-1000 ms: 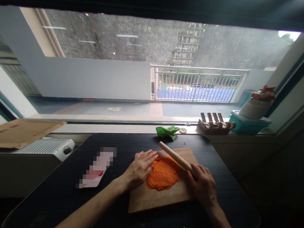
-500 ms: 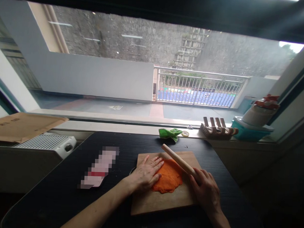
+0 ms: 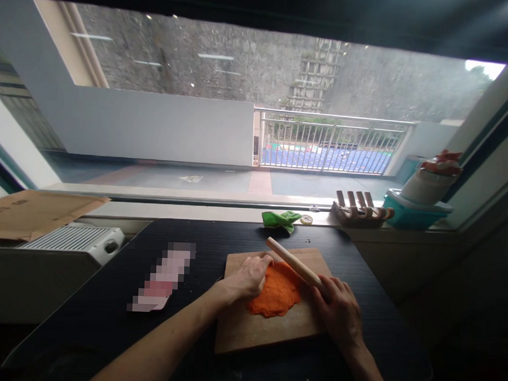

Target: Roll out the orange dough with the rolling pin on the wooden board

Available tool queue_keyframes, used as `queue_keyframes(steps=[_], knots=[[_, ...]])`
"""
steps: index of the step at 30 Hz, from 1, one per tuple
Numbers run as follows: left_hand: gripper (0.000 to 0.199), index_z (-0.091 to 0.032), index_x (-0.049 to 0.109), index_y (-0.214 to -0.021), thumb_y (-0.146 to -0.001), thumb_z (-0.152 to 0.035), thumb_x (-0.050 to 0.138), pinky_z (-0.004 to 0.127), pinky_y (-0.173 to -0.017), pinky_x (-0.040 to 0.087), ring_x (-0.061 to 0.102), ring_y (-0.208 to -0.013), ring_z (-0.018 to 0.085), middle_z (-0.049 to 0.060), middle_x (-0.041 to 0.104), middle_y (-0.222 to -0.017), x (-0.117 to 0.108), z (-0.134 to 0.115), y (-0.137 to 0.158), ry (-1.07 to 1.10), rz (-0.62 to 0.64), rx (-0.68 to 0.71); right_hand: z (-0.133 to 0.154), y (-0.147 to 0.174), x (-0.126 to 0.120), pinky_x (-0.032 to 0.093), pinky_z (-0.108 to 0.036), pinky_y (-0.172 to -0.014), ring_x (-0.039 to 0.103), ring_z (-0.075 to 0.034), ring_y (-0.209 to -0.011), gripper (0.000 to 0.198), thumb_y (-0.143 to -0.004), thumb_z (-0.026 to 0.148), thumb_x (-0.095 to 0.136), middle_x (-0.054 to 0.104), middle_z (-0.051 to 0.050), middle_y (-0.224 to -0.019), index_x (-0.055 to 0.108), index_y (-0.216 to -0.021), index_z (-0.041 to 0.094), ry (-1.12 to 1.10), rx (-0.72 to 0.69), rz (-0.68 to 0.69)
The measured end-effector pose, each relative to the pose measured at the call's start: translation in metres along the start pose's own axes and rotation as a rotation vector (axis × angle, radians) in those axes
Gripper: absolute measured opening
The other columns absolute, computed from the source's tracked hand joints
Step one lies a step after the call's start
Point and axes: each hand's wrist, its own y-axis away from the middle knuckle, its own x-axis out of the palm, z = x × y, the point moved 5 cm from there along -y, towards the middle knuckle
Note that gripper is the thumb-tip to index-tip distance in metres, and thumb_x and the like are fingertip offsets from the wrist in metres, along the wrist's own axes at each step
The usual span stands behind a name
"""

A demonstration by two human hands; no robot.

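Observation:
An orange sheet of dough (image 3: 277,294) with an uneven edge lies on a wooden cutting board (image 3: 243,334). At the sheet's upper left edge, my left hand (image 3: 249,276) is closed, its fingers curled over the rim of the dough; the fingertips are partly hidden. My right hand (image 3: 344,307) grips the near end of a plain wooden rolling pin (image 3: 293,261). The pin slants up and left past the dough's right side, its far end over the board's back edge.
The board rests on a black table (image 3: 182,332). A blurred-out pink item (image 3: 165,279) lies to the left, and a crumpled green cloth (image 3: 280,220) at the back. Along the sill stand a brown rack (image 3: 359,212) and a teal box (image 3: 418,210). Cardboard (image 3: 45,211) covers a heater (image 3: 106,243).
My left hand has gone from lying spread on the dough's left edge to curling its fingers over it. The right hand still holds the rolling pin. The view has shifted slightly.

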Motion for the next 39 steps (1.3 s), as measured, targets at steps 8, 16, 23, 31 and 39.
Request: queue_keyframes(steps=[8,16,23,31,39], knots=[[0.035,-0.023,0.057,-0.112,-0.078,-0.026,0.05,0.028,-0.075,0.043,0.059,-0.073,0.016,-0.001,0.065,-0.079,-0.017,0.012,0.006,0.365,-0.109,-0.178,-0.002,0.0,0.002,0.042,-0.034,-0.078,0.054,-0.022,-0.088,0.027,-0.087,0.042,0.053,0.063,-0.002,-0.095,0.057,-0.107,0.025,-0.004,-0.008,-0.007],[0.027,-0.018,0.055,-0.107,-0.082,-0.024,0.051,0.025,-0.07,0.048,0.06,-0.074,0.012,0.003,0.064,-0.083,-0.028,0.009,0.018,0.954,-0.188,-0.311,-0.002,0.001,0.003,0.043,-0.033,-0.079,0.054,-0.021,-0.09,0.027,-0.086,0.041,0.054,0.063,-0.001,-0.097,0.056,-0.109,0.025,-0.012,-0.012,-0.008],[0.023,-0.015,0.058,-0.103,-0.08,-0.016,0.055,0.02,-0.058,0.045,0.049,-0.055,0.007,-0.005,0.047,-0.06,-0.031,0.014,0.034,1.261,-0.217,-0.404,-0.001,0.0,0.001,0.045,-0.035,-0.076,0.056,-0.023,-0.09,0.029,-0.087,0.043,0.052,0.063,-0.003,-0.099,0.058,-0.108,0.026,-0.016,0.017,-0.001],[0.022,-0.017,0.069,-0.086,-0.064,-0.01,0.067,0.02,-0.07,0.046,0.058,-0.073,0.01,-0.001,0.066,-0.08,-0.042,0.027,0.059,0.992,-0.405,-0.354,0.012,0.014,-0.021,0.051,-0.03,-0.075,0.061,-0.019,-0.087,0.024,-0.088,0.041,0.053,0.064,-0.005,-0.094,0.062,-0.104,0.025,-0.255,-0.139,0.152],[0.017,-0.014,0.065,-0.097,-0.082,-0.017,0.057,0.023,-0.068,0.049,0.055,-0.06,0.007,-0.002,0.056,-0.064,-0.025,0.025,0.081,1.706,-0.295,-0.433,0.024,0.023,-0.024,0.053,-0.022,-0.071,0.066,-0.016,-0.083,0.023,-0.088,0.04,0.053,0.067,-0.002,-0.097,0.063,-0.104,0.028,-0.238,-0.176,0.236]])
